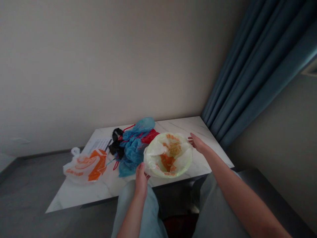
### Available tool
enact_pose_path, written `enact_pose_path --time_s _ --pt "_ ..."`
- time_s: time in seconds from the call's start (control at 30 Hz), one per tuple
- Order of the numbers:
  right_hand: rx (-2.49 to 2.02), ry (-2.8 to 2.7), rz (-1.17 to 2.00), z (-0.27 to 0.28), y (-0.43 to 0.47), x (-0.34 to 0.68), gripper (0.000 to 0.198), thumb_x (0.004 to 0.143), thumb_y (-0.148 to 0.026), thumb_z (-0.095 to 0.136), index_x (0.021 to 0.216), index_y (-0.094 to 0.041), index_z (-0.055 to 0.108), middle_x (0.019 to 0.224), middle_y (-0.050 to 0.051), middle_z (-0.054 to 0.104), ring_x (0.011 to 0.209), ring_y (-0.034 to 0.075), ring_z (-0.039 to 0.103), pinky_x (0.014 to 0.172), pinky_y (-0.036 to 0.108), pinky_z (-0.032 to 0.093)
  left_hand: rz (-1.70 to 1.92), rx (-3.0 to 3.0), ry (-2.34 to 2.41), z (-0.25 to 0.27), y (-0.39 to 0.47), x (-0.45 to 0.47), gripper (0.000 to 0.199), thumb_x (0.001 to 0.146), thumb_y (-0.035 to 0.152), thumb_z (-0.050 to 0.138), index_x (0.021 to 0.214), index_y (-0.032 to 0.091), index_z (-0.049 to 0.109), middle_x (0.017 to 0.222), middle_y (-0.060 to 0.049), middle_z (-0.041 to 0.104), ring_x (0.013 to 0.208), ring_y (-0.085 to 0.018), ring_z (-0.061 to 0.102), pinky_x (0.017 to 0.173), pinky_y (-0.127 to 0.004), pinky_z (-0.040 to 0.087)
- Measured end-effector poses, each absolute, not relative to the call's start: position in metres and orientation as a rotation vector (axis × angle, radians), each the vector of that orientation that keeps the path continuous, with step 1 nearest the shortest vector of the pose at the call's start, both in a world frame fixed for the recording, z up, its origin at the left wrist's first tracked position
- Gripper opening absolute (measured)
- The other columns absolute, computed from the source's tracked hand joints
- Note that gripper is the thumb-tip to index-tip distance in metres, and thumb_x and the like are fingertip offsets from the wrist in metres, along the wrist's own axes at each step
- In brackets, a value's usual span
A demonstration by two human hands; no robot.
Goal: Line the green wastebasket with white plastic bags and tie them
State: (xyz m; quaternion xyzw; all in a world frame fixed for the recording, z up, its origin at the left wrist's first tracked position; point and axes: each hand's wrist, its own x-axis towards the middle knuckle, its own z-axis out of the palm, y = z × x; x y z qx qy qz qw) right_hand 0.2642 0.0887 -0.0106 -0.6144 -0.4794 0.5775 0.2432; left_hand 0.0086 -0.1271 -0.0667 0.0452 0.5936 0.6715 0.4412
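Note:
A round, pale green bin (187,167) is lined with a white plastic bag (151,159) that has orange print. Its mouth is tilted up toward me at the table's near edge. My left hand (141,177) is at the bin's near left side, thumb up and fingers curled against it, partly hidden. On the far right side of the rim, my right hand (196,142) has its fingers stretched out and apart, close to or touching the liner; contact is hard to tell. The bin's underside is hidden.
Crumpled blue bags (135,150), black bags (117,147) and a red bag (150,136) lie left of the bin on the marble-patterned table (178,124). Farther left are a white and orange bag (85,165) and a printed sheet (97,144). A blue curtain (247,76) hangs at the right.

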Motion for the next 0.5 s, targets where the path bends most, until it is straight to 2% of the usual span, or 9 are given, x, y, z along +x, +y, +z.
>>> enact_pose_path --time_s 0.1,0.2,0.33,0.5 --pt "-1.619 -1.478 1.844 -0.008 0.079 0.281 0.055 0.093 -0.063 0.029 0.102 -0.020 0.062 0.107 0.011 0.069 0.083 0.019 0.063 0.074 0.029 0.047 1.536 0.025 1.230 -0.057 -0.111 0.000 0.033 0.094 0.044 0.052 0.112 0.020 0.065 0.104 -0.008 0.073 0.093 -0.023 0.070 0.075 -0.032 0.058" --pt "-1.494 -1.530 2.137 -0.009 0.070 0.298 0.048 0.093 -0.063 0.038 0.098 -0.022 0.063 0.105 0.007 0.070 0.083 0.018 0.061 0.078 0.030 0.044 1.418 -0.016 1.094 -0.049 -0.099 -0.004 0.041 0.094 0.049 0.051 0.114 0.017 0.066 0.101 -0.011 0.075 0.095 -0.027 0.071 0.079 -0.037 0.059" --pt "-1.316 -1.387 2.342 -0.023 0.065 0.323 0.037 0.089 -0.058 0.055 0.104 -0.025 0.062 0.110 0.005 0.068 0.093 0.019 0.060 0.087 0.034 0.040 1.484 0.005 1.062 -0.052 -0.096 -0.005 0.033 0.090 0.038 0.062 0.115 0.016 0.066 0.099 -0.010 0.076 0.090 -0.025 0.073 0.081 -0.034 0.059" --pt "-1.140 -1.443 2.377 -0.037 0.058 0.336 0.041 0.079 -0.052 0.074 0.108 -0.025 0.062 0.110 0.004 0.066 0.101 0.019 0.058 0.088 0.032 0.039 1.551 0.026 1.077 -0.060 -0.101 -0.006 0.017 0.086 0.022 0.067 0.100 0.013 0.070 0.084 -0.008 0.076 0.075 -0.020 0.073 0.075 -0.030 0.060"
